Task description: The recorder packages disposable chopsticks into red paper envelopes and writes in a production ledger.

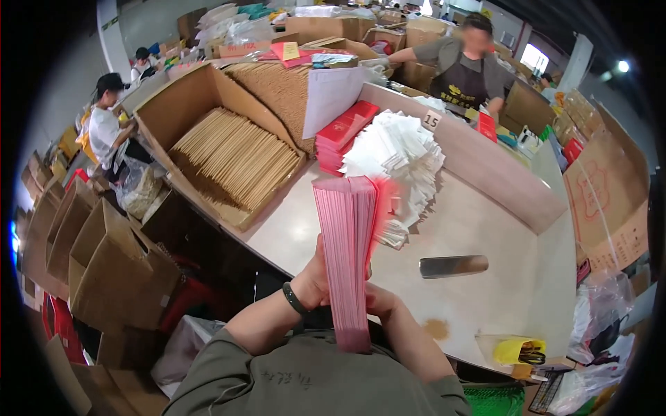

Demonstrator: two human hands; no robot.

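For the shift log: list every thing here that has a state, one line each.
pink envelope stack: upright on edge, gripped by both hands, top blurred
left hand: closed on the stack
right hand: closed on the stack's lower part
large cardboard box: open, holds tan sheets on edge
white paper pile: loose heap on the table
red packet stack: stacked, tilted
metal plate: lying flat, untouched

A large open cardboard box (208,132) stands at the counter's far left, filled with thin tan sticks. A small white number tag (431,120) sits on the back wall. Flattened brown cartons (610,201) with red print lean at the right; open brown boxes (104,263) stand on the floor at the left
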